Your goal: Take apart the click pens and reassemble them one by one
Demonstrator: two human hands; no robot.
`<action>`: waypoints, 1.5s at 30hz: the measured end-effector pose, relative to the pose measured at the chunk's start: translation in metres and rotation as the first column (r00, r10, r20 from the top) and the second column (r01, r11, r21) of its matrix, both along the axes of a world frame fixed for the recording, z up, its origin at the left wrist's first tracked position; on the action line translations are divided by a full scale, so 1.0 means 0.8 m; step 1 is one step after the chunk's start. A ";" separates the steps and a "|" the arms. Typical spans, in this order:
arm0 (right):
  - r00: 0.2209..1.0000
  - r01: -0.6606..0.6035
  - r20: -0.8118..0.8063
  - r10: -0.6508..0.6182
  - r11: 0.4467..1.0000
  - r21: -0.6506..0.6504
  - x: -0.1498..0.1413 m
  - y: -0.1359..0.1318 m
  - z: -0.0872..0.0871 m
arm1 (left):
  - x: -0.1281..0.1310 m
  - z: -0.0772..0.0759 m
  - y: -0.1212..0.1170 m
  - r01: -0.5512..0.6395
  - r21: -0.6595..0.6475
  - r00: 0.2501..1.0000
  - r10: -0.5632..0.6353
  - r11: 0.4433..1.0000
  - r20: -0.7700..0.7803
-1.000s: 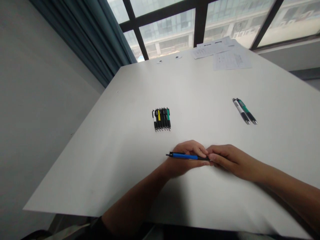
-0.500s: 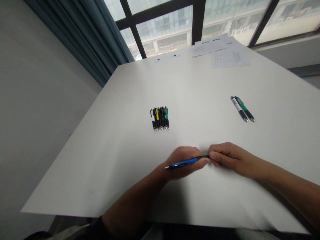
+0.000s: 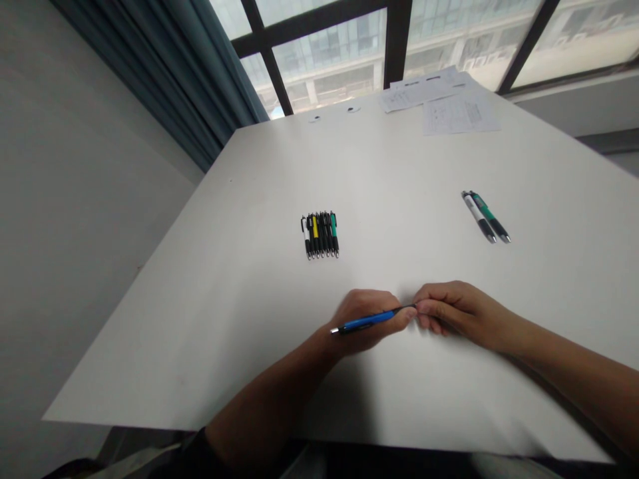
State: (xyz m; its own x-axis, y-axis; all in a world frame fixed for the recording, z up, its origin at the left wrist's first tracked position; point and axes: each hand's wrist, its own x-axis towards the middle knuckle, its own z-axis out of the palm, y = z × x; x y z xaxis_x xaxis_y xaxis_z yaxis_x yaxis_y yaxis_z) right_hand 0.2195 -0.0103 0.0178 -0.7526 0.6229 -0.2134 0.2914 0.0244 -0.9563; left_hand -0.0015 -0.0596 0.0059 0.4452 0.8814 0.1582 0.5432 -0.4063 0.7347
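One blue-and-black pen (image 3: 362,323) in left hand (image 3: 367,340), fingers curled round barrel; right hand (image 3: 454,314), fingers pinching black end.

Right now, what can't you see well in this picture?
In the head view:
Blue pen: right end hidden by the right hand's fingers.
Papers: writing too small to read.
Pen bunch: too tight and small to count.
Right arm: cut off by the right edge.

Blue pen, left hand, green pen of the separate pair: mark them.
blue pen (image 3: 362,322), head view, on blue barrel
left hand (image 3: 369,305), head view, on back of hand
green pen (image 3: 486,211), head view, on green barrel
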 end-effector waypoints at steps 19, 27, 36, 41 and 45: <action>0.994 0.062 -0.092 -0.059 0.998 0.031 0.000 0.001 0.003 | -0.006 0.014 0.007 0.047 -0.272 0.974 0.017 0.961 0.228; 0.994 0.071 -0.080 -0.070 0.997 0.004 0.000 0.002 0.002 | -0.006 0.013 0.007 0.067 -0.310 0.968 0.014 0.948 0.251; 0.989 0.110 -0.095 -0.111 0.994 -0.020 -0.005 0.001 0.009 | -0.006 0.013 0.008 0.068 -0.280 0.957 0.016 0.958 0.290; 0.982 0.166 -0.104 -0.155 0.981 0.103 -0.002 0.003 0.008 | -0.006 0.013 0.009 0.077 -0.272 0.964 -0.003 0.959 0.264; 0.975 0.197 -0.140 -0.175 0.967 0.161 0.001 0.003 0.005 | -0.006 0.013 0.009 0.065 -0.276 0.960 0.016 0.959 0.280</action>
State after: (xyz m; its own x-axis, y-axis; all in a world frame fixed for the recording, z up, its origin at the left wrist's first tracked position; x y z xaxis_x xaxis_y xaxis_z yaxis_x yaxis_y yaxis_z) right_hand 0.2199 -0.0079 0.0219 -0.6340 0.7733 -0.0030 0.1861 0.1488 -0.9712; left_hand -0.0066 -0.0523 0.0159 0.4413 0.8970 0.0266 0.2951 -0.1730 0.9397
